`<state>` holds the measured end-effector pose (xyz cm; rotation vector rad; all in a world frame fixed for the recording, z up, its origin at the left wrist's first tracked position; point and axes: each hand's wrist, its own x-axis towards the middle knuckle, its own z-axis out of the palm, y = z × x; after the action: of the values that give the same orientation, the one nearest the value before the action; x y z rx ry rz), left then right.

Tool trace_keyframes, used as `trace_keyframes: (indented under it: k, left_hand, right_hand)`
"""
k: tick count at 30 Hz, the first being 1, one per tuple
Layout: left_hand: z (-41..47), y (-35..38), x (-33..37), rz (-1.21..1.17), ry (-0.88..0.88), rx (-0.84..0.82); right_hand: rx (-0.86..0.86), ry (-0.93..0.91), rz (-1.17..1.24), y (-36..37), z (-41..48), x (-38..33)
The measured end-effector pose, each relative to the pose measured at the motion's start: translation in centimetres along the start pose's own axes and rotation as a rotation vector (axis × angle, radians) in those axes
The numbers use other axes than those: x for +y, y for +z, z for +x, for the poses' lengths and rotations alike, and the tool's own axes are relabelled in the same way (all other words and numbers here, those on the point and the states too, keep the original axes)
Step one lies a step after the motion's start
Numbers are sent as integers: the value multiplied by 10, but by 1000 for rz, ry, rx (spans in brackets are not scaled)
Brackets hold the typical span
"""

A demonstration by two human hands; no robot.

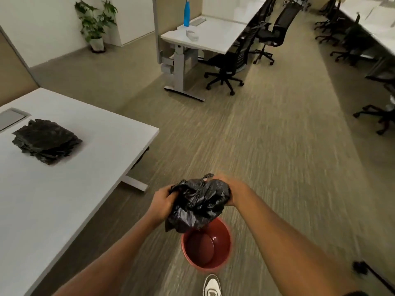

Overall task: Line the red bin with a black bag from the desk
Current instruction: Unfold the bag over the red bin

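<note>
A crumpled black bag point(198, 205) hangs between both hands, just above the red bin point(222, 251), which stands open and bare inside on the carpet. My left hand point(161, 202) grips the bag's left edge. My right hand point(229, 190) grips its right side, partly hidden by the plastic. The bag's lower end overlaps the bin's far rim in the view. A stack of folded black bags point(46, 141) lies on the white desk point(89, 171) to the left.
A white shoe point(211, 285) stands just below the bin. Farther off are another white desk point(213, 37) with a blue bottle point(186, 13), several black office chairs point(226, 67), and a potted plant point(96, 24). Carpet floor stretches ahead.
</note>
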<state>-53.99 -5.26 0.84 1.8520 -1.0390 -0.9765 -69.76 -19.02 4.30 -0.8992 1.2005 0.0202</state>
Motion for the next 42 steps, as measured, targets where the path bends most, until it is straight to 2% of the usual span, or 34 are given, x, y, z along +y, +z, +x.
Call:
trace_keyframes:
  k: [3,10,15,18,23,25,27,32,34,38,42]
  left_hand:
    - [17,53,-18,-21,-80,-48]
    - [68,173,-88,138,-192,13]
    - [96,230,-134,187,-289,58]
    - [114,251,-159,228,-318,43]
    - [132,272,-192,312,-385,8]
    - [136,276,-191,301,-370,35]
    - [139,278,-192,330,-357,-8]
    - [143,280,-207,375,-276,-120]
    - [145,279,-211,378,-200,-156]
    - [150,275,-220,458,-22,-249]
    - [149,264,-232,530,62,-316]
  right_hand:
    - [-13,75,113,-47,37,29]
    - [80,204,254,-144,134,101]
    - [98,260,568,-181,205,175]
    - [38,225,638,-190,238,208]
    - [126,84,601,-184,265,239]
    - [202,14,539,-182,270,249]
    - [285,-101,387,-176,269,251]
    - [408,-290,-405,-159,260,246]
    - [395,-249,-677,-147,256,235]
    - [392,-176,-785,-133,263,218]
    - [546,-180,-710,-138,276,219]
